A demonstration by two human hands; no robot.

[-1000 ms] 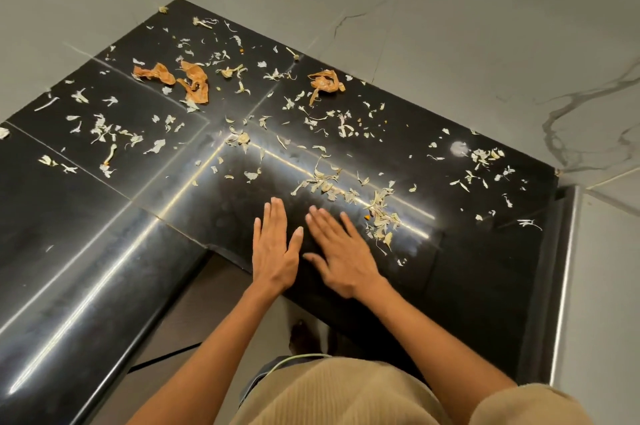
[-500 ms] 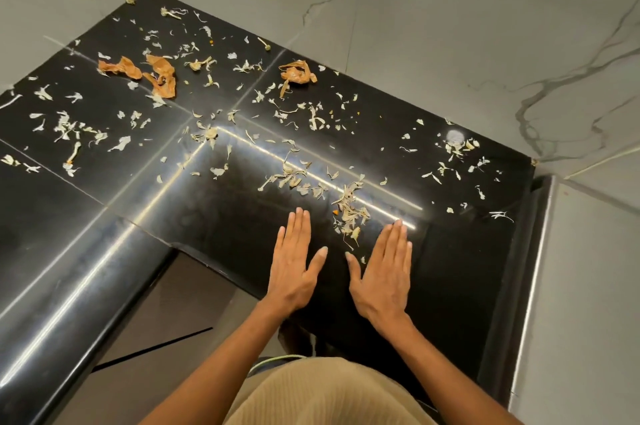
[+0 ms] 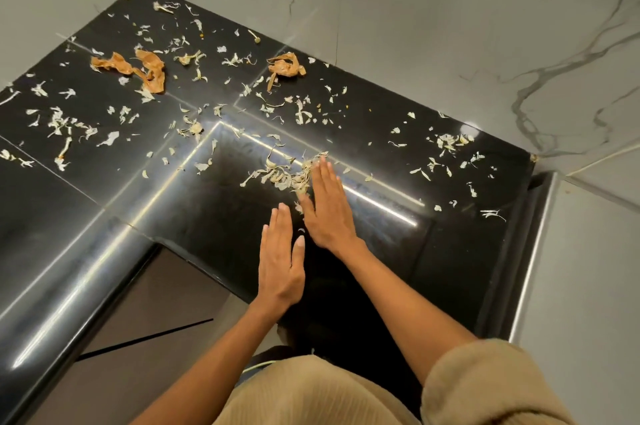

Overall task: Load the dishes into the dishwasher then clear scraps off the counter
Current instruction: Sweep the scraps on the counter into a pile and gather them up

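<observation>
Sweeping leftward since half a second ago, the right hand (image 3: 327,206) now lies flat, fingers straight and holding nothing, its edge against a small heap of pale scraps (image 3: 287,175) at twelve o'clock from the left hand (image 3: 281,262), which is flat too and empty (a stop, probably). Gathering has started; most scraps remain. Farther out, orange peels (image 3: 138,69) lie at ten o'clock on the black counter (image 3: 214,216), meeting marble walls (image 3: 433,26).
</observation>
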